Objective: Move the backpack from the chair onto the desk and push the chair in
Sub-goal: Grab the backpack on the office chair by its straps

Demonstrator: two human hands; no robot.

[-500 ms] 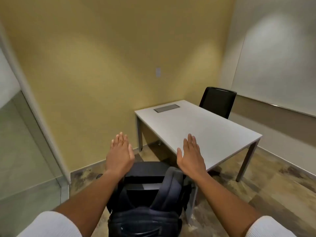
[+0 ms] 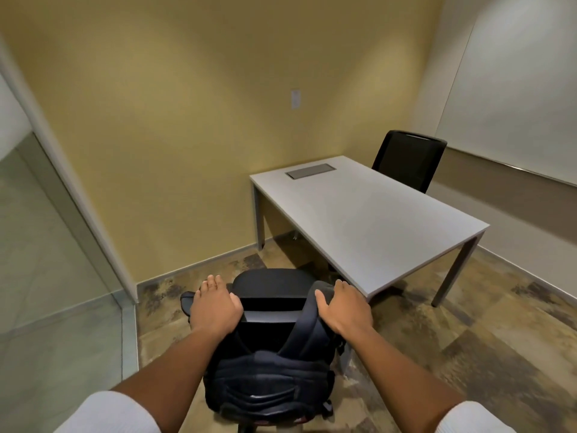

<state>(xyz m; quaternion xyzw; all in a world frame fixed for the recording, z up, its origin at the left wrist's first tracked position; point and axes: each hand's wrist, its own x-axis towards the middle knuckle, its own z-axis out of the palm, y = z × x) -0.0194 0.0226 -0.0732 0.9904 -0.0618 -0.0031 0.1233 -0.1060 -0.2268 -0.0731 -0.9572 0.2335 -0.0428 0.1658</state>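
Note:
A black backpack (image 2: 268, 379) sits on a black office chair (image 2: 186, 300) at the bottom centre, straps facing me. My left hand (image 2: 215, 309) lies palm down over the bag's upper left corner, fingers curled over the far edge. My right hand (image 2: 345, 307) is closed around the top of the right shoulder strap. The grey desk (image 2: 359, 214) stands just beyond and to the right, its near corner close to my right hand. Most of the chair is hidden under the bag.
A second black chair (image 2: 406, 157) stands behind the desk's far side. A grey cable hatch (image 2: 309, 170) is set in the desktop. A glass partition (image 2: 46, 276) runs along the left, and a whiteboard (image 2: 515, 89) hangs on the right wall.
Both hands dropped from hovering open above the backpack onto its top and closed over it. The view has tilted and moved slightly closer.

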